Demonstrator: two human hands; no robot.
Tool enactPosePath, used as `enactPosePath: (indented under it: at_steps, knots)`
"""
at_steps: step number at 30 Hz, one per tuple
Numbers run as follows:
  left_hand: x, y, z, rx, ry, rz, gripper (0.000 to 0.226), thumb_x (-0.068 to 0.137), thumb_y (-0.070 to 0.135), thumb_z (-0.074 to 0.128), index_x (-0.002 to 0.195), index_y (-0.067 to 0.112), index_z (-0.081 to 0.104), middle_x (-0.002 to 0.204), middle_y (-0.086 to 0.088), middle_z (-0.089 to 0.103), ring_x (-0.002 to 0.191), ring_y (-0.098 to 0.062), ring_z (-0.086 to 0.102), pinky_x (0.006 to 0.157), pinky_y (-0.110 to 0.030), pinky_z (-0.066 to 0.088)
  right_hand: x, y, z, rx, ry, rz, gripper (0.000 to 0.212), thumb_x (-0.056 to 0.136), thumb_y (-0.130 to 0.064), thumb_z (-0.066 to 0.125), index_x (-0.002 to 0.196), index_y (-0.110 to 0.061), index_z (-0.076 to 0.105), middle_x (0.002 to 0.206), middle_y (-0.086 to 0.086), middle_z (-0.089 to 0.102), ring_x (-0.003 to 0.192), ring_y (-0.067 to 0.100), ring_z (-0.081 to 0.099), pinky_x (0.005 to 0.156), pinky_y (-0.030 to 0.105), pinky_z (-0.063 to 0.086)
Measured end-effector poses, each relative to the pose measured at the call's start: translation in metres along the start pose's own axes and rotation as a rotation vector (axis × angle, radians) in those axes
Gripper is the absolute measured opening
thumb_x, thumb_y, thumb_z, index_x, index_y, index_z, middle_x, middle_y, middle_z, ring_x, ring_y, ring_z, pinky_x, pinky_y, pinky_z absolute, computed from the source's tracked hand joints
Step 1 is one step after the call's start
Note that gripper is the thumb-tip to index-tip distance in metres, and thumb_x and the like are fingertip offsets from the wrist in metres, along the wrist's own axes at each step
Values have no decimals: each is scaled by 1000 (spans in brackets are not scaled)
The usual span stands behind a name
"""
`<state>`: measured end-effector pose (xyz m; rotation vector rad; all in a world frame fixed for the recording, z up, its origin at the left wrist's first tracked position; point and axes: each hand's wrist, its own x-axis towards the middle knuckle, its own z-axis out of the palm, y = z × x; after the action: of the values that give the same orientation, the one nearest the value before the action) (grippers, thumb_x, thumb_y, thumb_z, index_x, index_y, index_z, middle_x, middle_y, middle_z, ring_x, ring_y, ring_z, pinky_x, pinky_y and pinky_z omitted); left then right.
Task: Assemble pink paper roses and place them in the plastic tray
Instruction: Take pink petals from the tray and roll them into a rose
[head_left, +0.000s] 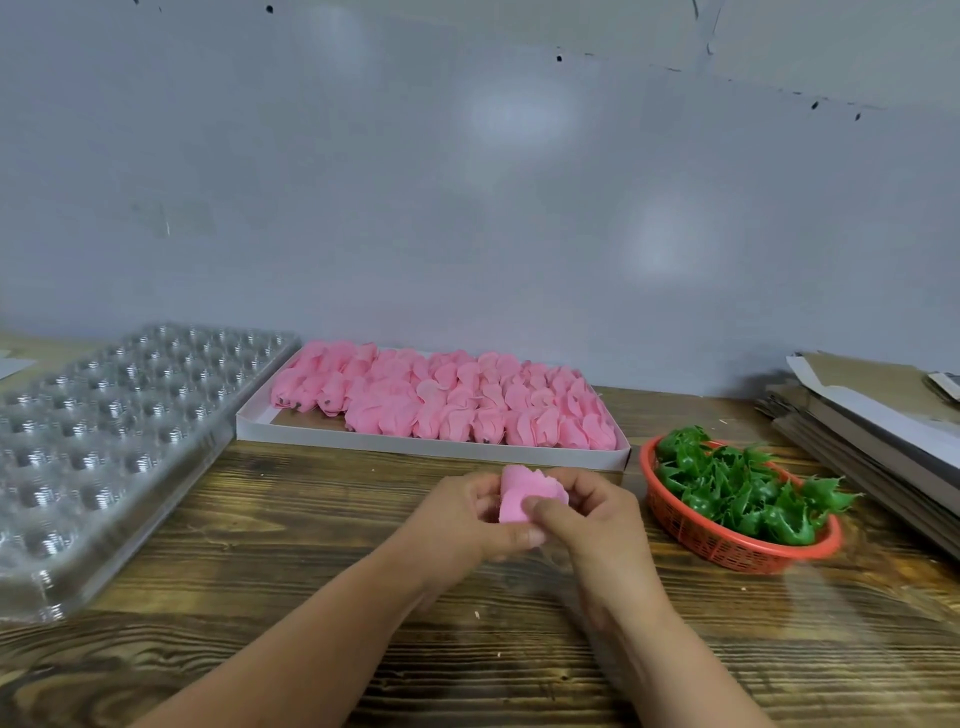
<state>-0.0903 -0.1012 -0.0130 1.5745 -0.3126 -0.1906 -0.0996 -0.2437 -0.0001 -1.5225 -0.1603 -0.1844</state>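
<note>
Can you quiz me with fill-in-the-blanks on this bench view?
1. Both hands, left hand and right hand, hold one ____ paper rose.
2. The green plastic leaf pieces lie in a ____ mesh basket.
3. The clear plastic cavity tray lies at the ____ of the white cardboard box.

Missing: pink; red; left

Paper rose (522, 493): solid pink, no pattern. Petal stacks (447, 402) at 12 o'clock: the same pink, some with dark bases showing; their box (431, 448) has white walls and a brown floor. Plastic tray (104, 441) at 9 o'clock: clear, with a regular grid of round ribbed cells. Basket (727, 548) at 3 o'clock: red-orange mesh. Calyxes (737, 483) inside it: glossy green. Table (311, 545): dark brown with streaked wood grain. Wall (467, 182): pale grey-blue.
</note>
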Motion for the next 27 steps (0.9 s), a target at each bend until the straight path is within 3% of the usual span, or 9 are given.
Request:
enactPosePath:
  at_steps: [3, 6, 9, 11, 17, 20, 22, 24, 27]
  knots:
    - [-3, 4, -3, -84, -104, -152, 41, 70, 21, 80, 109, 19, 66, 95, 2, 76, 88, -11, 71, 75, -23, 54, 0, -2, -5, 171, -143, 82, 23, 74, 16, 62, 73, -5, 71, 59, 7, 64, 43, 7, 55, 40, 16, 42]
    - [-7, 7, -4, -165, -242, -236, 42, 69, 24, 80, 107, 13, 65, 91, -4, 75, 87, -17, 71, 77, -27, 56, 1, -1, -8, 188, -234, 89, 28, 72, 16, 64, 71, -10, 74, 68, 9, 69, 57, 12, 62, 50, 20, 50]
    - [-11, 7, -4, -187, -332, -294, 28, 76, 19, 75, 103, 13, 66, 94, -10, 73, 88, -20, 71, 76, -28, 57, 1, -1, -9, 214, -322, 96, 23, 61, 5, 72, 81, -7, 71, 76, 13, 70, 66, 18, 65, 58, 25, 54]
    - [-12, 6, -4, -180, -378, -321, 20, 78, 16, 71, 98, 11, 68, 96, -12, 73, 88, -21, 71, 77, -28, 57, 2, 0, -10, 219, -373, 119, 31, 54, -3, 74, 85, -2, 67, 76, 15, 69, 67, 21, 64, 60, 27, 54]
    - [-13, 7, -3, -206, -412, -338, 5, 84, 12, 67, 85, 10, 71, 97, -13, 72, 87, -19, 71, 80, -28, 57, 2, 1, -9, 177, -356, 98, 18, 54, 1, 72, 69, -8, 72, 78, 22, 59, 73, 28, 52, 65, 32, 47]
    - [-12, 6, -1, -196, -402, -317, 24, 80, 18, 67, 101, 6, 63, 94, -10, 73, 87, -19, 71, 79, -28, 57, 2, 1, -9, 134, -370, 70, 22, 57, 4, 77, 74, -9, 73, 81, 22, 61, 75, 27, 55, 68, 31, 49]
    - [-11, 5, 2, -247, -344, -299, 30, 81, 23, 70, 105, 6, 62, 92, -10, 74, 87, -20, 71, 76, -29, 58, 3, 2, -7, 194, -297, 57, 23, 67, 9, 70, 83, -7, 71, 81, 15, 67, 74, 22, 61, 67, 27, 54]
    - [-8, 4, 4, -341, -208, -287, 28, 79, 31, 73, 94, 7, 67, 92, -10, 74, 90, -23, 72, 74, -30, 58, 5, 4, -5, 220, -104, 49, 23, 76, 12, 63, 86, -8, 69, 78, 9, 69, 71, 18, 63, 62, 25, 54]
    - [-1, 1, 5, -496, -7, -282, 30, 71, 37, 69, 85, 10, 73, 100, -13, 74, 98, -24, 71, 78, -36, 57, 4, 7, -2, -1, 115, -101, 19, 78, 5, 64, 76, -14, 66, 68, 0, 64, 65, 13, 56, 58, 23, 46]
